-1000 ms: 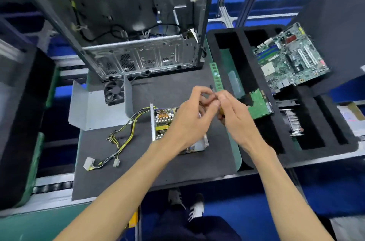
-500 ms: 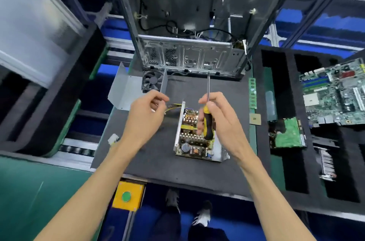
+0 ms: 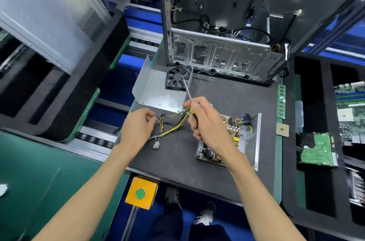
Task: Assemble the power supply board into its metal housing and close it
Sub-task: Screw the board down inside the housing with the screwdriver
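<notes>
Power supply board (image 3: 235,132) half hidden under right hand (image 3: 207,122) gripping screwdriver (image 3: 188,96); left hand (image 3: 138,128) pinching cable bundle (image 3: 169,124).

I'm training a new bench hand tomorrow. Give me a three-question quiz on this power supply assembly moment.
1. True or false: the power supply board already sits in its metal housing.
2. Which hand grips the screwdriver? A) left hand B) right hand
3. Fill in: the metal cover carries a black ____.

Key: 1 true; 2 B; 3 fan.
</notes>
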`<state>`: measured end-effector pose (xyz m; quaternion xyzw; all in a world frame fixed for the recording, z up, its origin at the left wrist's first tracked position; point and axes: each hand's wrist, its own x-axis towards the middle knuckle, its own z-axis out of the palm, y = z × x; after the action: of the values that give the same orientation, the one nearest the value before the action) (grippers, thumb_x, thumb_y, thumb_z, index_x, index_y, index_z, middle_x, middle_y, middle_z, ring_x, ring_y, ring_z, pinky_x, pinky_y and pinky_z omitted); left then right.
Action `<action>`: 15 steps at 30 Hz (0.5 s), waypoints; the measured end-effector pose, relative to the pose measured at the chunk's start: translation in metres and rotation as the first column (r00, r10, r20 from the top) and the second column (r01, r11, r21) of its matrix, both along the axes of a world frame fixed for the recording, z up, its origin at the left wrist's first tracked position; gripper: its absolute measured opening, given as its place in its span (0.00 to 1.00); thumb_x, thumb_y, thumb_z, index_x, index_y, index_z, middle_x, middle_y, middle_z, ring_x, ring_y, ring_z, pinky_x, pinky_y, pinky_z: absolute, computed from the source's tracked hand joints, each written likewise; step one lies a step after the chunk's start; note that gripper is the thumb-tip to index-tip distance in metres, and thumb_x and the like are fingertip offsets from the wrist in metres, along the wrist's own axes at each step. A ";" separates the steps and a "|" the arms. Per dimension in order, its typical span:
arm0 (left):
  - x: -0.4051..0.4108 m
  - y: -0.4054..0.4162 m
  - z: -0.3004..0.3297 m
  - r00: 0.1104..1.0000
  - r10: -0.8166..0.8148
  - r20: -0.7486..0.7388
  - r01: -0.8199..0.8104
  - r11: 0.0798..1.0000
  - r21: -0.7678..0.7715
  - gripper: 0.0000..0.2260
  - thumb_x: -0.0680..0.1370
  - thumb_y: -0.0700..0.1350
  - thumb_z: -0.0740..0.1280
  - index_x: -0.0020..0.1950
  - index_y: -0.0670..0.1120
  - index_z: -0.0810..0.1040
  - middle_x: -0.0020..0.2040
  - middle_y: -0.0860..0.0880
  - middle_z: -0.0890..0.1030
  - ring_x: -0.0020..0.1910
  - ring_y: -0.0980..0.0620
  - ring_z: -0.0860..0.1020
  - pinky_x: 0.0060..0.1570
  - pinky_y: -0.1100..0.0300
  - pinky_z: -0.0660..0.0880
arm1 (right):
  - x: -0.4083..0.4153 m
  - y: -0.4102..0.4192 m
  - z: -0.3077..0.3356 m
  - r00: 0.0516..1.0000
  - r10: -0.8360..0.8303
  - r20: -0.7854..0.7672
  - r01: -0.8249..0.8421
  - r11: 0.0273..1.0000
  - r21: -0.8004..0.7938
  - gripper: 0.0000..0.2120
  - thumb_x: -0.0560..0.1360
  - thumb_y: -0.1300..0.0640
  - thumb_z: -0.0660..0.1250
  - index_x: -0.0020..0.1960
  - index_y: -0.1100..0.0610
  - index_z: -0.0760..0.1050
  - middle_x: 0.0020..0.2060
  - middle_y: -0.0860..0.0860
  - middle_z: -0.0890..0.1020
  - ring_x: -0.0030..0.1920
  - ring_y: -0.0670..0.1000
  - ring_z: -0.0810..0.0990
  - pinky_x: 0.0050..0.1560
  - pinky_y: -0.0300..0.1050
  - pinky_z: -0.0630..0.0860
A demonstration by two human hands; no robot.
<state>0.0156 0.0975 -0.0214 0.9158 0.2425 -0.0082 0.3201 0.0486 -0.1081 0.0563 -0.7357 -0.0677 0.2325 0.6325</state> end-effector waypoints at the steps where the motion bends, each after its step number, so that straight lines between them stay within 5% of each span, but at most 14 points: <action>1: 0.002 -0.001 -0.001 1.000 0.000 -0.002 0.000 1.000 0.009 0.03 0.78 0.45 0.70 0.46 0.51 0.83 0.36 0.58 0.81 0.36 0.61 0.77 0.36 0.62 0.74 | 0.001 0.002 -0.001 1.000 -0.001 -0.006 0.001 1.000 -0.002 0.12 0.87 0.52 0.54 0.53 0.48 0.76 0.28 0.48 0.70 0.27 0.46 0.65 0.27 0.40 0.65; 6: 0.012 -0.005 -0.006 0.999 0.021 -0.027 -0.018 0.993 0.117 0.05 0.77 0.50 0.70 0.41 0.54 0.81 0.34 0.60 0.78 0.32 0.64 0.71 0.30 0.65 0.60 | 0.003 0.008 -0.004 1.000 -0.011 -0.013 0.011 1.000 -0.026 0.13 0.87 0.51 0.54 0.52 0.47 0.76 0.28 0.45 0.71 0.27 0.47 0.65 0.27 0.41 0.65; 10: 0.015 -0.002 -0.007 0.998 -0.053 -0.026 0.057 0.980 0.193 0.07 0.78 0.48 0.69 0.40 0.53 0.79 0.36 0.57 0.79 0.35 0.54 0.74 0.32 0.59 0.63 | 0.006 0.007 -0.004 0.999 -0.031 -0.008 0.031 0.999 -0.032 0.14 0.87 0.52 0.53 0.52 0.49 0.76 0.28 0.45 0.71 0.27 0.47 0.65 0.28 0.42 0.65; 15: 0.007 0.004 -0.002 0.996 -0.086 0.020 0.084 0.994 0.075 0.06 0.81 0.47 0.65 0.45 0.52 0.77 0.39 0.56 0.79 0.39 0.54 0.76 0.38 0.55 0.68 | 0.009 0.006 -0.004 0.998 -0.067 0.004 0.067 0.997 -0.042 0.14 0.87 0.53 0.54 0.53 0.51 0.77 0.28 0.45 0.71 0.27 0.47 0.67 0.28 0.42 0.66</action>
<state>0.0230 0.1017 -0.0233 0.9365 0.1998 -0.0020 0.2882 0.0575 -0.1026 0.0518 -0.7512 -0.0388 0.2115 0.6241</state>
